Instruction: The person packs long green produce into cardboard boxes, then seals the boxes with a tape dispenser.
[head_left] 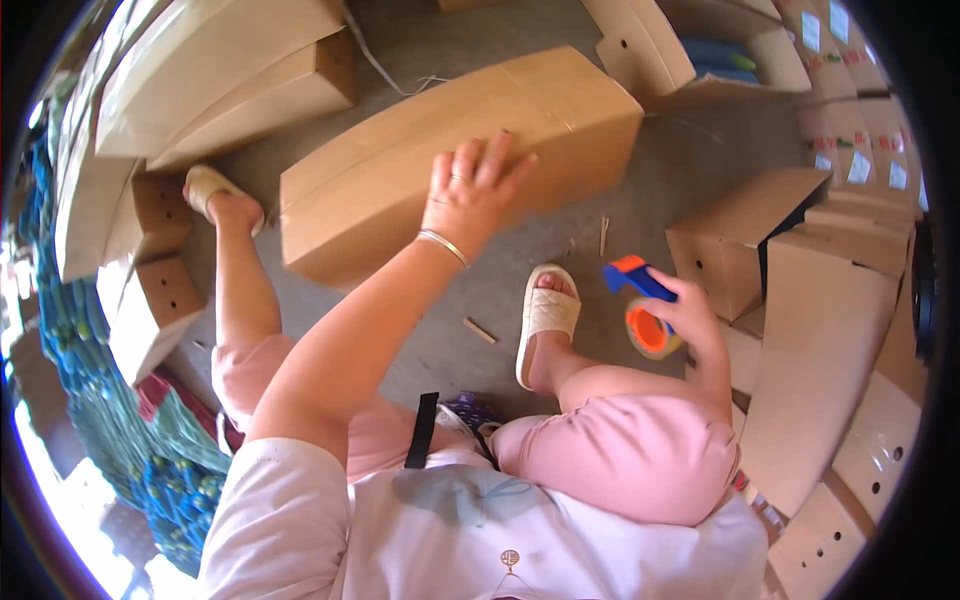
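Observation:
My left hand (470, 195) lies with fingers spread on a long closed cardboard box (350, 200), which rests on the floor in front of me. A ring and a bangle show on that hand and wrist. Off to the right, my right hand (693, 312) is wrapped round the handle of a blue and orange tape dispenser (650, 290). Its roll of tape has an orange core and hangs below the handle. The dispenser is held apart from the box, over the floor beside my right foot.
An open carton (700, 80) with blue items inside stands at the back right. More cardboard boxes (820, 350) are stacked on my right, others (230, 80) at the back left. Blue-green netted bundles (120, 390) line the left side. Small scraps (480, 330) lie on the floor.

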